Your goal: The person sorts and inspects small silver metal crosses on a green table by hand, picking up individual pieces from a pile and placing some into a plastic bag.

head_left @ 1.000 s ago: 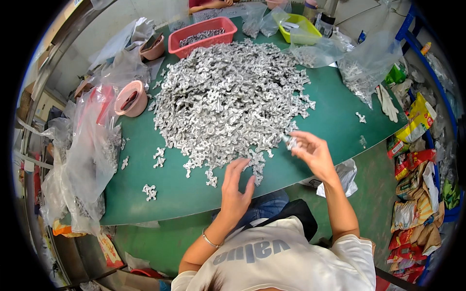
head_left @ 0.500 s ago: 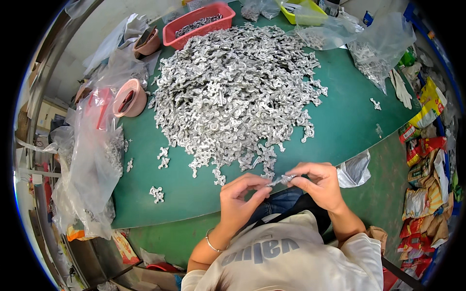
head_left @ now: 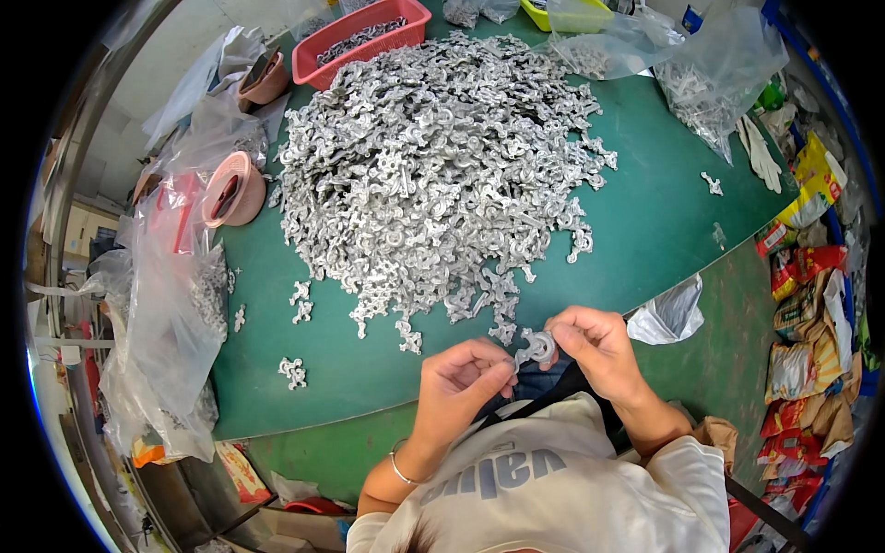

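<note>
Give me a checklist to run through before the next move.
1. Left grip on the metal part: ok, fingertips at its left end.
2. Right grip on the metal part: ok, fingertips at its right end.
3. White glove clear of both grips: ok, near the green table's right edge.
4. All loose pieces in the pile: not ok, some lie apart at the left.
5. Metal part free of flaws: cannot tell, too small to judge.

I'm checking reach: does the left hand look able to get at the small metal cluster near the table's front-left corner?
Likely yes: only bare green tabletop lies between the left hand and that metal cluster, though the hand appears to be pinching a silvery part.
</note>
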Tool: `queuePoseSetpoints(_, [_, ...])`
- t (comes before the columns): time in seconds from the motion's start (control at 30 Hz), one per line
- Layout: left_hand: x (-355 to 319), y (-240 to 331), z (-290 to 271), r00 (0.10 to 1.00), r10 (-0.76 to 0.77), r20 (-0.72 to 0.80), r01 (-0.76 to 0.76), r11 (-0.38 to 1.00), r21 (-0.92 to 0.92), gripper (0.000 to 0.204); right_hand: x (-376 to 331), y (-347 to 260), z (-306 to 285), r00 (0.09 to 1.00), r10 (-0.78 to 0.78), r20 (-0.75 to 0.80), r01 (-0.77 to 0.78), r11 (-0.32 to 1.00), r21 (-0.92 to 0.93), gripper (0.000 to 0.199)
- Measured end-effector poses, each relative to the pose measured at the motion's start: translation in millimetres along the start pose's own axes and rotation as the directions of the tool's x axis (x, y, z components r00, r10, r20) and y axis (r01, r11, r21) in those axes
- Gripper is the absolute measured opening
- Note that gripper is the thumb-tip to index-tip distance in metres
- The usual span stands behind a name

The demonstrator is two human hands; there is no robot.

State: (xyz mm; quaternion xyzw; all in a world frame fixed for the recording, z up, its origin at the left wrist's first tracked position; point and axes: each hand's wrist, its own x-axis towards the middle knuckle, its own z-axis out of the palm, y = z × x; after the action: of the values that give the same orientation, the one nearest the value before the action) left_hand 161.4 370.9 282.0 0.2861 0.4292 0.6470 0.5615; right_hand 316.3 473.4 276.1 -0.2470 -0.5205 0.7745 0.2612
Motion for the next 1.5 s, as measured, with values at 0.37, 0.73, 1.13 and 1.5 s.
queuePoseSetpoints(0.37, [-6, -1, 5, 0.992, -0.064, 0.112, 0.071, 0.996, -0.060, 0.006, -1, 1, 1, 0.998, -0.058, 0.009, 0.057, 0.995, 0.080, 0.016])
queuePoseSetpoints(0.73, [-9, -4, 10, 0.986, -0.072, 0.148, 0.085, 0.993, -0.086, 0.013, -3, 2, 6, 0.997, -0.079, -0.017, 0.079, 0.997, 0.021, 0.016])
queuePoseSetpoints(1.13, [-11, -3, 13, 0.988, -0.087, 0.128, 0.091, 0.996, -0.022, 0.013, -4, 4, 7, 0.995, -0.100, -0.025, 0.101, 0.995, 0.024, 0.017])
queuePoseSetpoints(1.5, [-11, -5, 13, 0.988, -0.095, 0.122, 0.099, 0.995, -0.026, 0.010, -5, 7, 8, 0.994, -0.092, -0.055, 0.094, 0.995, 0.040, 0.018])
